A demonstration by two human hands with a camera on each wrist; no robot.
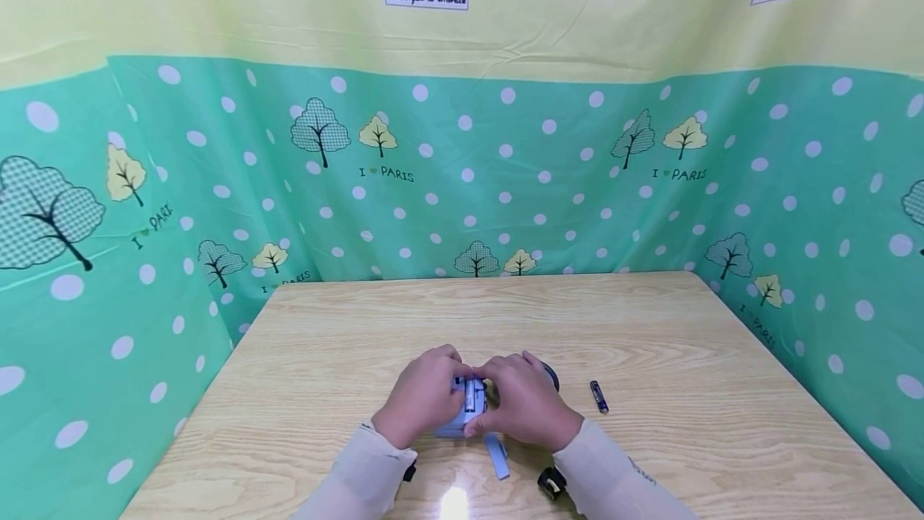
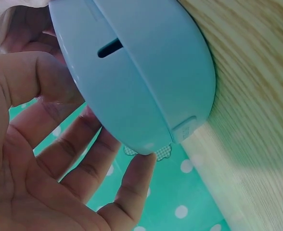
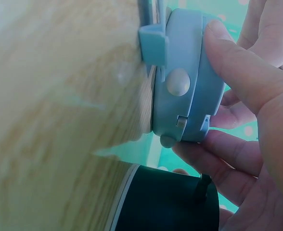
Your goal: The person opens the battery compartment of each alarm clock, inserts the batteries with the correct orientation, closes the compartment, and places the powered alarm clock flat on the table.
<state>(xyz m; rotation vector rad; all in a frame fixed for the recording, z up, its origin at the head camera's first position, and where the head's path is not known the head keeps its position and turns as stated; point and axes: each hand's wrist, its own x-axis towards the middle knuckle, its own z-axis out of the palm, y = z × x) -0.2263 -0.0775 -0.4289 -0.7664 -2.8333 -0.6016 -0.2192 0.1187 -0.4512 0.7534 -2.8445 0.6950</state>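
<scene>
A light blue rounded device point(image 1: 472, 422) lies on the table, its battery compartment facing up and a battery point(image 1: 470, 396) inside. My left hand point(image 1: 424, 401) holds its left side, fingers along the rim in the left wrist view, where a dark slot shows on the blue casing point(image 2: 132, 77). From the right, my right hand point(image 1: 525, 401) grips the device between thumb and fingers. In the right wrist view the thumb point(image 3: 221, 36) presses on its edge, above small pale knobs. A detached light blue battery cover point(image 1: 497, 456) rests just in front of the device.
One loose dark blue battery point(image 1: 599, 397) lies to the right of my right hand. A dark cylinder point(image 3: 165, 202) stands beside that hand, partly hidden behind it in the head view. The wooden table point(image 1: 346, 327) is bordered by a green dotted curtain point(image 1: 491, 183).
</scene>
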